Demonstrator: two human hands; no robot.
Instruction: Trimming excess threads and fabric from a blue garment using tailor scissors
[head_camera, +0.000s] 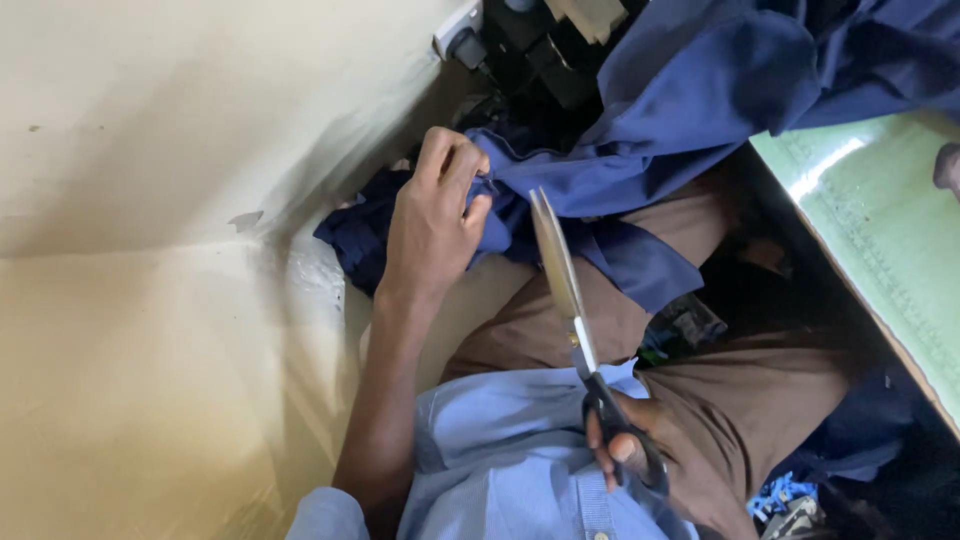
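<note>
Steel scissors (570, 290) and navy cloth (640, 170) over a seated lap.
Nearest, the right hand (640, 450) grips the black handles, blades pointing up; beyond, the left hand (435, 220) pinches the cloth's edge; a green-topped table (880, 220) stands right, a cream wall (150, 150) left.

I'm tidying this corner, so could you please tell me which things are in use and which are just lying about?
In use:
- scissors, in right hand
- dark blue cloth, pinched by left hand

Lying about:
- green table
- white wall socket

Light-blue shirt (500, 440), brown trousers (760, 410)
</note>
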